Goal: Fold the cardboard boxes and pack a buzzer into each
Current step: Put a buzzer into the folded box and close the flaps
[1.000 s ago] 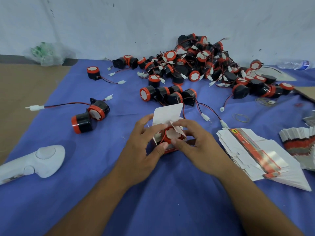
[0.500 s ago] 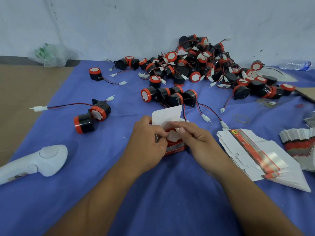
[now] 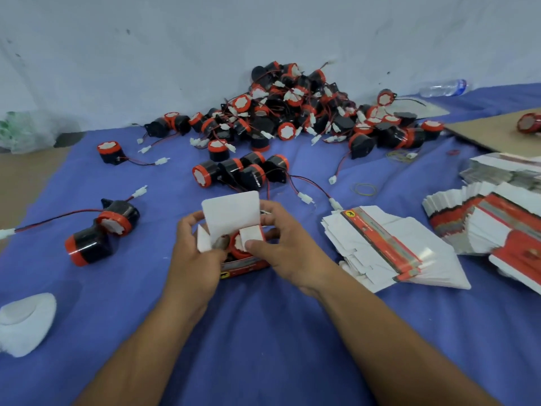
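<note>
A small red-and-white cardboard box (image 3: 231, 218) stands on the blue cloth (image 3: 263, 332) at the centre, its big white lid flap upright. A black-and-red buzzer (image 3: 237, 251) sits inside it, partly hidden by the flaps. My left hand (image 3: 194, 256) grips the box's left side, thumb at the left side flap. My right hand (image 3: 285, 244) holds the right side, thumb pressing the small right flap down over the buzzer. A heap of buzzers (image 3: 292, 112) with wires lies at the back. Flat unfolded boxes (image 3: 389, 247) are stacked to the right.
Two loose buzzers (image 3: 99, 232) lie at the left, a row of several (image 3: 240, 172) just behind the box. More flat box stacks (image 3: 497, 218) sit far right. A white object (image 3: 26, 320) is at the lower left, a water bottle (image 3: 442, 87) and a brown cardboard sheet (image 3: 497, 130) at the back right.
The view has tipped and shifted. My right thumb has moved onto the small right flap and folds it over the buzzer; the left hand has slid to the left flap.
</note>
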{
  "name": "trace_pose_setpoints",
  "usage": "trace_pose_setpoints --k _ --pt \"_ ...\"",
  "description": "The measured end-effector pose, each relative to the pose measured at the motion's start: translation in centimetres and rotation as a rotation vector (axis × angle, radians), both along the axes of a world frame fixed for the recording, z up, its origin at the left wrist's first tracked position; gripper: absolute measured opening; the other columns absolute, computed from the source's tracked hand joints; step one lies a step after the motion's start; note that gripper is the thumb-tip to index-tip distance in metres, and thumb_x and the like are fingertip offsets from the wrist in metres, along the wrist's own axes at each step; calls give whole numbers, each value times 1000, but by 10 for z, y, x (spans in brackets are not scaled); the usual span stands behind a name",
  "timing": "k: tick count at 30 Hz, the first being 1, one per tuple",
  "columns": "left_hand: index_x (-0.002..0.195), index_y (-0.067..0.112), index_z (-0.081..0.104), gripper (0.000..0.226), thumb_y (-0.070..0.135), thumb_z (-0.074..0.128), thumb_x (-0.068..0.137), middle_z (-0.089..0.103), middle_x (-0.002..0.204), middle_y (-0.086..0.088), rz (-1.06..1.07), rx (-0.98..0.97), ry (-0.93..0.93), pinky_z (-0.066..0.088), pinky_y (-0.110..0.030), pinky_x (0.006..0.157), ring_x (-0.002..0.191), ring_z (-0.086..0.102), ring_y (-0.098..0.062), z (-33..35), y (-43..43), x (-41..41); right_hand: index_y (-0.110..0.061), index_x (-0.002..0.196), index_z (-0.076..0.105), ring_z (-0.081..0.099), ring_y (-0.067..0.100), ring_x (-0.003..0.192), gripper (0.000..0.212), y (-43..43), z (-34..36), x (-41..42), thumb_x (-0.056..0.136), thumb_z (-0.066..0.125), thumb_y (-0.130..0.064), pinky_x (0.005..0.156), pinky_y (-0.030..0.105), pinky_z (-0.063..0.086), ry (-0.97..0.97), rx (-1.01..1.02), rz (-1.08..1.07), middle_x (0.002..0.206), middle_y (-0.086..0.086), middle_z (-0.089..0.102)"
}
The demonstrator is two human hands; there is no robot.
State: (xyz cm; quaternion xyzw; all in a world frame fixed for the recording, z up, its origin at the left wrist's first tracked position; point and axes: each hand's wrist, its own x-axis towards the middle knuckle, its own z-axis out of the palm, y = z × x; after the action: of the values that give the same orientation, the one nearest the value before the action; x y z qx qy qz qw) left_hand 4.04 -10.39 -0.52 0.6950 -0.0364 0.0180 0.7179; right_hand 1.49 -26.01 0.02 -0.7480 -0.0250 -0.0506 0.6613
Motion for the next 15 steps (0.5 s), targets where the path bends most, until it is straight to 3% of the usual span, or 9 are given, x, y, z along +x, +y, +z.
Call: trace_pose_setpoints --k 3,6,9,12,13,15 --pt "96 31 67 54 -19 50 82 74 91 3 10 26 -17 57 -32 63 83 68 -17 4 -6 3 -29 125 51 59 -16 77 47 0 -1 -2 89 66 -2 66 8 48 20 29 6 103 -17 63" --pt "86 33 75 63 -20 41 76 76 85 3 35 43 -27 58 -33 65 76 68 -15 4 -12 4 -30 120 54 59 -13 74 43 0 0 -4 89 66 -3 68 10 51 21 35 7 102 -11 65" --pt "98 28 75 60 -18 42 78 76 90 8 109 65 -49 58 -23 66 80 69 -6 0 -15 4 -23 110 59 60 -2 74 32 2 3 -5 88 65 1 69 18 53 -18 17 10 100 -2 64" --pt "139 21 48 58 -12 43 92 62 125 15 80 203 -193 51 -10 79 100 61 11 -7 -16 -7 -17 102 62 60 -4 74 19 2 4 -6 91 67 -3 69 14 50 -59 -31 21 100 -3 60" --pt "144 18 33 55 -7 42 97 52 137 14 42 243 -258 49 -11 85 108 57 12 -11 -15 -12 -15 102 63 60 -4 75 13 2 4 -6 93 68 -7 70 14 50 -64 -48 17 99 -5 61" --pt "132 11 25 36 8 42 100 31 154 5 -29 311 -373 43 -13 95 127 45 10 -15 -12 -15 -13 102 64 59 -4 77 9 1 2 -5 94 67 -12 72 12 49 -81 -89 -8 96 -7 61"
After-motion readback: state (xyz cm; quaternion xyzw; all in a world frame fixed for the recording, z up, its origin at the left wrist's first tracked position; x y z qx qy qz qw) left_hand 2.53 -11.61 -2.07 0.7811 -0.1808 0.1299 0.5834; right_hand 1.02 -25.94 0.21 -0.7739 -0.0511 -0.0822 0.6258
